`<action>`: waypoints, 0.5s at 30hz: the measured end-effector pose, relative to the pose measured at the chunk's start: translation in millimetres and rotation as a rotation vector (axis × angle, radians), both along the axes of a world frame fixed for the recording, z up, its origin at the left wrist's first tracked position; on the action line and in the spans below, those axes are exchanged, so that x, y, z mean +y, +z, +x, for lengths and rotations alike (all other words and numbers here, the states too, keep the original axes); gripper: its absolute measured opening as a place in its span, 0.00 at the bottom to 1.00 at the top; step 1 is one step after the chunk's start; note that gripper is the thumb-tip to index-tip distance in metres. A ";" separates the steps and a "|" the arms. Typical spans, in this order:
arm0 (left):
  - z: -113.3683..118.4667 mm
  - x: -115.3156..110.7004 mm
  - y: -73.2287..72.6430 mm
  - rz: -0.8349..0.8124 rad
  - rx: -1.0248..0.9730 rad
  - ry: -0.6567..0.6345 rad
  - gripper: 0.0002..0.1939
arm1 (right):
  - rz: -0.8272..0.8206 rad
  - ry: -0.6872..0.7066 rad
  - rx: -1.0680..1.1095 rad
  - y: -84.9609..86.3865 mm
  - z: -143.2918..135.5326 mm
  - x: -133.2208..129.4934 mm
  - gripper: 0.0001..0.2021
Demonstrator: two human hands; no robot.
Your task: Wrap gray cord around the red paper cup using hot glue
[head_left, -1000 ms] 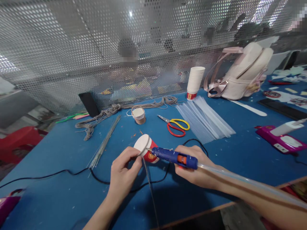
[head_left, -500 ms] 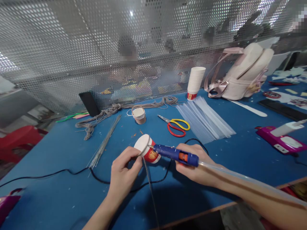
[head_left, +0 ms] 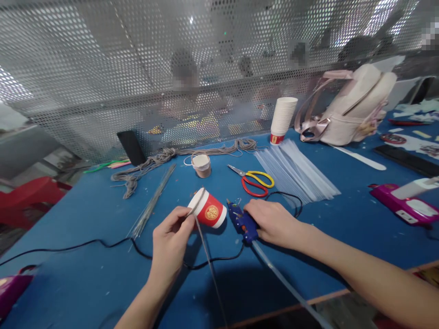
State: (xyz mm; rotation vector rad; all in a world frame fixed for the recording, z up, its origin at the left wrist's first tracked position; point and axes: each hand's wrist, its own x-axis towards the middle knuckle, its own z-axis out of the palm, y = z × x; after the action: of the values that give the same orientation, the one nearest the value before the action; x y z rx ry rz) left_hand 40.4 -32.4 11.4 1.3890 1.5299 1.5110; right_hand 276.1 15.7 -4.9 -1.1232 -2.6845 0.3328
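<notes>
The person's left hand [head_left: 171, 235] pinches the tilted red-and-white paper cup [head_left: 211, 212] at its left end, together with gray cord [head_left: 205, 243] that trails toward the wearer. Just right of the cup, the right hand [head_left: 276, 223] touches a blue hot-glue gun [head_left: 243, 223]; whether its fingers wrap the handle cannot be told. Scissors [head_left: 254, 181] lie beyond the cup, to its right.

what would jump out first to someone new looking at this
Probably the red and white cup, held tilted in the left hand near the picture's middle. Right of it, the blue glue gun is against the right hand; the pale backpack rests at the back right.
</notes>
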 end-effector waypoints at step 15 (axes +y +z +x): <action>4.3 -6.9 1.8 0.130 0.227 -0.017 0.06 | -0.246 0.144 -0.040 19.9 7.4 16.1 0.16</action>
State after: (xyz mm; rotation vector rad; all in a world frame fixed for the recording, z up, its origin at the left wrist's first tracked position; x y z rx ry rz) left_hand 44.7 -39.2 13.2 1.6929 1.5710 1.5070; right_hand 283.5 31.8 14.9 -1.0072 -2.8256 0.6882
